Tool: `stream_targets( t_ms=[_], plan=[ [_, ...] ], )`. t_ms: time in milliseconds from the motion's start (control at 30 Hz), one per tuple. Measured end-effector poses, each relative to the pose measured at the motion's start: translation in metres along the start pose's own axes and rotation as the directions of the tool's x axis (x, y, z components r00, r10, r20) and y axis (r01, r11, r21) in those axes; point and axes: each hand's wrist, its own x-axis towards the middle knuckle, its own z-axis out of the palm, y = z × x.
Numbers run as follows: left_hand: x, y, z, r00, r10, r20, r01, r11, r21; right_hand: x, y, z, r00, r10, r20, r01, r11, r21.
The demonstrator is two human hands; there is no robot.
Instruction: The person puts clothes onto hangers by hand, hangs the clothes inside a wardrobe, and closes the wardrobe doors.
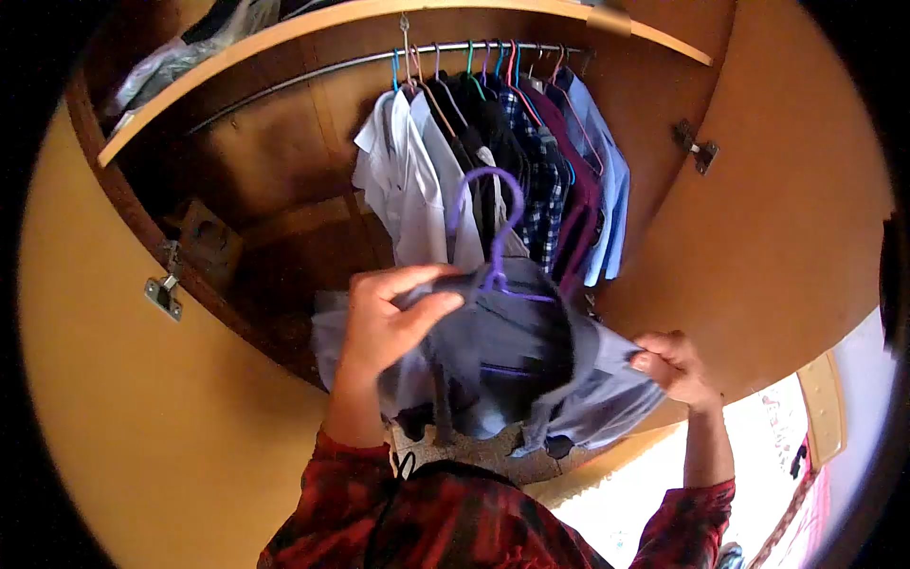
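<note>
In front of me a grey shirt (436,356) hangs on a purple hanger (497,256), its hook pointing up. My left hand (393,318) pinches the shirt near the collar, close to the neck of the hanger. Out to the right, my right hand (675,368) grips the shirt's shoulder or sleeve and holds the cloth stretched sideways. The hanger's lower bar shows through the shirt's open front. The hook is in front of the hanging clothes, and I cannot tell whether it touches them.
Behind is an open wardrobe with a metal rail (332,68) carrying several garments, among them white shirts (409,180) and a light blue shirt (611,180). Wooden doors (758,199) stand open at both sides. Plastic-wrapped items (194,57) lie on the upper shelf.
</note>
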Motion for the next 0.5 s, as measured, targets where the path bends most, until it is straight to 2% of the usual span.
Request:
stream_targets(
  t_ms=[33, 67, 100, 167, 233, 267, 300, 367, 400, 433, 500],
  plan=[
    [0.003, -0.004, -0.008, 0.999, -0.042, 0.001, 0.042, 0.999, 0.021, 0.009, 0.002, 0.006, 1.000, 0.009, 0.014, -0.010, 0.998, 0.064],
    [0.008, -0.014, -0.014, 0.999, 0.003, -0.040, 0.000, 0.998, 0.070, 0.017, 0.001, 0.010, 0.996, 0.069, 0.060, -0.071, 0.997, 0.037],
    [0.012, -0.024, -0.020, 0.996, 0.051, -0.078, -0.041, 0.992, 0.121, 0.026, 0.008, 0.016, 0.994, 0.039, 0.103, -0.042, 0.999, 0.028],
    [0.016, -0.034, -0.029, 0.992, 0.069, -0.103, -0.051, 0.985, 0.167, 0.040, 0.002, 0.037, 0.995, 0.004, 0.101, -0.029, 0.969, 0.244],
    [0.024, -0.039, -0.036, 0.968, 0.101, -0.228, -0.040, 0.965, 0.260, 0.054, -0.002, 0.054, 0.995, -0.003, 0.097, -0.025, 0.959, 0.283],
    [0.025, -0.040, -0.042, 0.974, 0.077, -0.212, 0.025, 0.896, 0.444, 0.060, -0.010, 0.065, 0.998, -0.003, 0.065, -0.021, 0.934, 0.356],
    [0.028, -0.047, -0.041, 0.972, 0.082, -0.219, 0.028, 0.891, 0.454, 0.068, -0.013, 0.075, 0.998, -0.043, 0.049, 0.018, 0.904, 0.426],
    [0.032, -0.069, -0.038, 0.802, 0.370, -0.469, 0.046, 0.745, 0.665, 0.093, -0.027, 0.095, 0.998, 0.053, 0.021, -0.057, 0.905, 0.422],
    [0.028, -0.079, -0.038, 0.843, 0.297, -0.449, 0.058, 0.779, 0.624, 0.103, -0.034, 0.103, 0.999, 0.043, -0.014, -0.031, 0.883, 0.469],
    [0.025, -0.091, -0.034, 0.866, 0.181, -0.466, 0.082, 0.868, 0.489, 0.112, -0.038, 0.110, 0.999, 0.035, -0.011, -0.026, 0.884, 0.466],
    [0.015, -0.115, -0.027, 0.916, 0.016, -0.401, 0.139, 0.925, 0.354, 0.137, -0.038, 0.121, 0.996, 0.007, -0.087, 0.041, 0.844, 0.535]
  ],
)
